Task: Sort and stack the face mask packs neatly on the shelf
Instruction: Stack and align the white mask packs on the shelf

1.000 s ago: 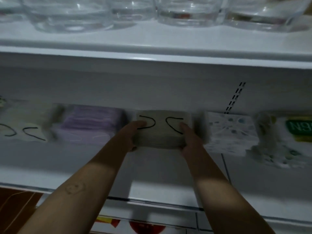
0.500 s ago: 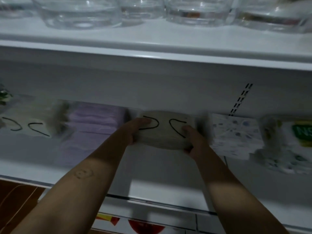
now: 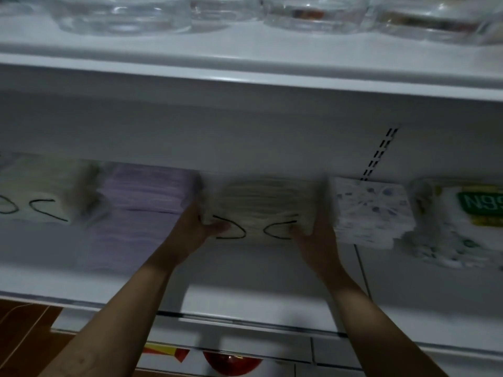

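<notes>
A beige mask pack (image 3: 265, 205) with black ear loops stands on the white shelf (image 3: 245, 273) in the middle of the row. My left hand (image 3: 201, 227) grips its left end and my right hand (image 3: 313, 235) grips its right end, thumbs on the front face. Left of it lies a purple mask pack (image 3: 147, 194), and further left a pale pack with black loops (image 3: 35, 191). To the right sit a white speckled pack (image 3: 373, 210) and an N95-labelled pack (image 3: 468, 213). The picture is blurred.
An upper shelf (image 3: 245, 63) hangs close overhead and carries several clear glass bowls (image 3: 125, 12). A slotted upright (image 3: 378, 156) runs down the back wall. Below the shelf edge are red and yellow items (image 3: 228, 363) and a brown floor (image 3: 21, 336).
Both hands have tipped the beige pack so its stacked edge now faces up and the loops sit low at the front. The view has shifted slightly.
</notes>
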`<state>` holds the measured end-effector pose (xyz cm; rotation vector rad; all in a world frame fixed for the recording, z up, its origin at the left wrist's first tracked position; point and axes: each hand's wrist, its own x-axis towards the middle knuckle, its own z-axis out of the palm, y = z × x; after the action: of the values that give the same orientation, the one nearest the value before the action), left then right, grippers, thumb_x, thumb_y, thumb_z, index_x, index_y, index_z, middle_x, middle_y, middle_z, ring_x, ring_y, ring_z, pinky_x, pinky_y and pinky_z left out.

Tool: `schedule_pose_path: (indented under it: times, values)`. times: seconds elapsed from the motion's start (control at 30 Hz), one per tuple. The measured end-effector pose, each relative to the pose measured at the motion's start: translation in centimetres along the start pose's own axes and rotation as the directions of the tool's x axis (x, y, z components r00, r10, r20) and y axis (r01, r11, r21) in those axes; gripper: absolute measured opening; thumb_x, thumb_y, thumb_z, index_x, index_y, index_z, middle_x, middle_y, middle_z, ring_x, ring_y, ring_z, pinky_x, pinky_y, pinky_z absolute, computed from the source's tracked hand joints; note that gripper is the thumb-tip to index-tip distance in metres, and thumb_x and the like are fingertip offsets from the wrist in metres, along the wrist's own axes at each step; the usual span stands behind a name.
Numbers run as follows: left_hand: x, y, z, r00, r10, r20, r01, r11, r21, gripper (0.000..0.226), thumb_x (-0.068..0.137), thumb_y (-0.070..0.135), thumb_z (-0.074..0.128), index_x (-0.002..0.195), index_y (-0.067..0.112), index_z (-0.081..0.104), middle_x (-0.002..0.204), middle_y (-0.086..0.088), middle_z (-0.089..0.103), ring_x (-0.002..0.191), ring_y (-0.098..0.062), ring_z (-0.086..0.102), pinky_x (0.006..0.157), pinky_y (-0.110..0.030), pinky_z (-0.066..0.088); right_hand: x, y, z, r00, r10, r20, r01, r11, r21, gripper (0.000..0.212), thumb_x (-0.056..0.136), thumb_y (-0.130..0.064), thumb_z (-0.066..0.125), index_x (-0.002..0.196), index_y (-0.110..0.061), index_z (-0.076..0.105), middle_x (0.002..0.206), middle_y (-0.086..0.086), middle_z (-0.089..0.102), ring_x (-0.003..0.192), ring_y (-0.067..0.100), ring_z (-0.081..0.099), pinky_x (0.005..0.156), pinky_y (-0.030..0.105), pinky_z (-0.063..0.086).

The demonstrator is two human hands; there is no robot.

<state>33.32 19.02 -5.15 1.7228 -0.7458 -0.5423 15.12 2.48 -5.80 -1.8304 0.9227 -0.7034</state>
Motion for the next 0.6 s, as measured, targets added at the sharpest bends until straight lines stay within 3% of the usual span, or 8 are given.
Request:
schedule_pose_path:
  times: [0.1, 0.17, 0.23, 0.33, 0.5, 0.53, 0.6]
  values:
    - [1.0, -2.1, -0.2, 0.992, 0.070, -0.102, -0.065, 0.997, 0.049, 0.078, 0.059, 0.021, 0.090, 0.127, 0.019, 0.051, 0.123, -0.003, 0.063, 0.115, -0.009, 0.060, 0.101, -0.028, 0.046, 0.3, 0.4, 0.7, 0.999, -0.029, -0.033, 0.026, 0.998, -0.061, 0.073, 0.077, -0.002, 0.074, 0.140, -0.003, 0.038, 0.125, 0.007, 0.054, 0.107, 0.008, 0.048, 0.080, 0.011, 0.029]
    - [1.5, -3.7, 0.2, 0.997, 0.015, -0.080, -0.008, 0.996, 0.091, 0.094, 0.052, 0.041, 0.091, 0.134, 0.027, 0.046, 0.132, -0.001, 0.059, 0.123, -0.018, 0.056, 0.107, -0.044, 0.043, 0.3, 0.9, 1.1, 0.999, 0.041, -0.013, -0.041, 0.998, -0.052, 0.075, 0.078, -0.002, 0.074, 0.142, -0.003, 0.035, 0.136, 0.013, 0.051, 0.122, 0.021, 0.049, 0.086, 0.016, 0.031]
    - [1.8, -4.1, 0.6, 0.998, -0.030, -0.047, 0.033, 0.996, 0.078, 0.097, 0.055, 0.035, 0.093, 0.138, 0.023, 0.045, 0.132, 0.004, 0.059, 0.122, -0.016, 0.056, 0.107, -0.048, 0.043, 0.5, 1.2, 1.5, 0.998, 0.069, 0.002, -0.069, 0.997, -0.034, 0.072, 0.078, 0.000, 0.073, 0.141, -0.003, 0.038, 0.133, 0.009, 0.050, 0.125, 0.021, 0.047, 0.086, 0.013, 0.031]
    - [2.4, -4.0, 0.7, 1.000, 0.023, 0.021, -0.024, 0.999, 0.045, 0.093, 0.057, 0.016, 0.093, 0.138, 0.012, 0.047, 0.130, -0.003, 0.063, 0.121, -0.021, 0.060, 0.105, -0.051, 0.046, 1.2, 1.0, 1.6, 0.999, 0.051, -0.005, -0.051, 0.998, -0.031, 0.066, 0.076, 0.004, 0.073, 0.135, -0.003, 0.045, 0.119, -0.001, 0.047, 0.114, 0.012, 0.046, 0.080, 0.006, 0.028]
    - [3.2, -3.0, 1.3, 0.996, -0.047, -0.070, 0.050, 0.998, 0.044, 0.095, 0.054, 0.012, 0.092, 0.138, 0.011, 0.047, 0.124, -0.003, 0.065, 0.108, -0.017, 0.065, 0.095, -0.041, 0.053, 2.5, 1.5, 2.3, 0.993, 0.116, -0.024, -0.117, 0.993, -0.015, 0.082, 0.075, 0.003, 0.072, 0.146, -0.007, 0.033, 0.138, 0.007, 0.049, 0.115, 0.012, 0.047, 0.076, 0.003, 0.033]
    - [3.1, -2.4, 1.7, 0.993, -0.064, -0.102, 0.067, 0.997, 0.025, 0.102, 0.058, 0.005, 0.091, 0.145, 0.010, 0.039, 0.131, -0.002, 0.059, 0.112, -0.016, 0.061, 0.096, -0.033, 0.051, 2.5, 1.5, 2.5, 0.991, 0.130, -0.029, -0.130, 0.992, 0.005, 0.090, 0.073, 0.004, 0.074, 0.149, -0.007, 0.027, 0.144, 0.007, 0.044, 0.121, 0.013, 0.046, 0.082, 0.005, 0.036]
    - [2.8, -2.1, 2.4, 0.986, -0.069, -0.153, 0.066, 0.998, -0.018, 0.121, 0.059, -0.001, 0.090, 0.155, 0.009, 0.017, 0.145, 0.001, 0.041, 0.126, -0.012, 0.047, 0.100, -0.021, 0.043, 2.1, 1.5, 2.8, 0.993, 0.106, -0.054, -0.105, 0.994, 0.026, 0.106, 0.068, 0.003, 0.079, 0.153, -0.007, 0.016, 0.153, 0.007, 0.034, 0.136, 0.015, 0.037, 0.105, 0.022, 0.037]
